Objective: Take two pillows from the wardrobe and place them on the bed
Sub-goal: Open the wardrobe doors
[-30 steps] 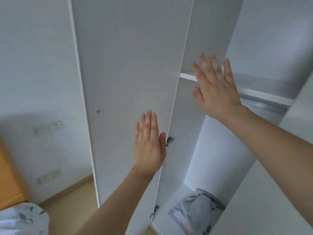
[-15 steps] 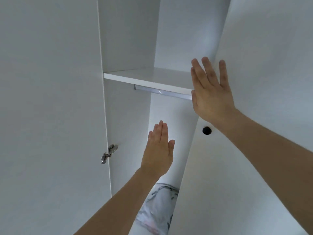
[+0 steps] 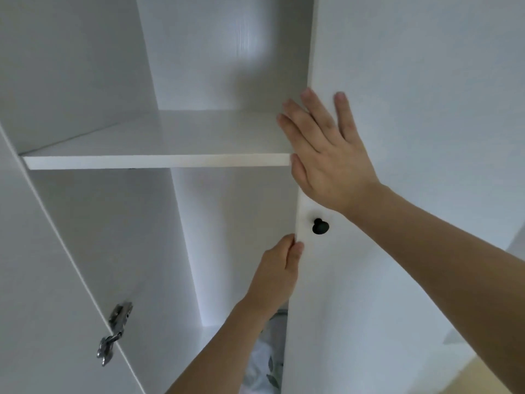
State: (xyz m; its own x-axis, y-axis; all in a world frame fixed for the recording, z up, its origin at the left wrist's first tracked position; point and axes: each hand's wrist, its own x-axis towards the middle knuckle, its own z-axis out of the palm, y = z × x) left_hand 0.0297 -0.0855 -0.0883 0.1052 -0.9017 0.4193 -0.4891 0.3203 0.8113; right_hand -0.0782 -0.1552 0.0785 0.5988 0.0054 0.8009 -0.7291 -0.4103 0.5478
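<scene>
Fingers: right hand [image 3: 326, 155] lies flat, fingers straight and slightly spread, on the face of the right door [image 3: 397, 109] beside its free edge; left hand [image 3: 279, 268] has its thumb on the door's front and its other fingers hidden behind the edge, which it seems to grip just below the knob [image 3: 320, 226].
Wardrobe: left door [image 3: 42, 280] stands wide open, its hinge [image 3: 113, 334] in view; the right door is only partly open and covers much of the opening.
Shelf: shelf [image 3: 159, 160] at head height shows nothing on it.
Pillow: one pillow [image 3: 267, 362], pale cloth with a leaf print, sits low in the wardrobe under the left forearm, mostly hidden by the arm and the right door; a second cannot be seen.
Handling: likely light, soft and bulky, not fragile or slippery; it will squash and sag, not hold shape.
Hold: best taken with both hands, one at each end or cupped underneath, once the right door is swung clear.
</scene>
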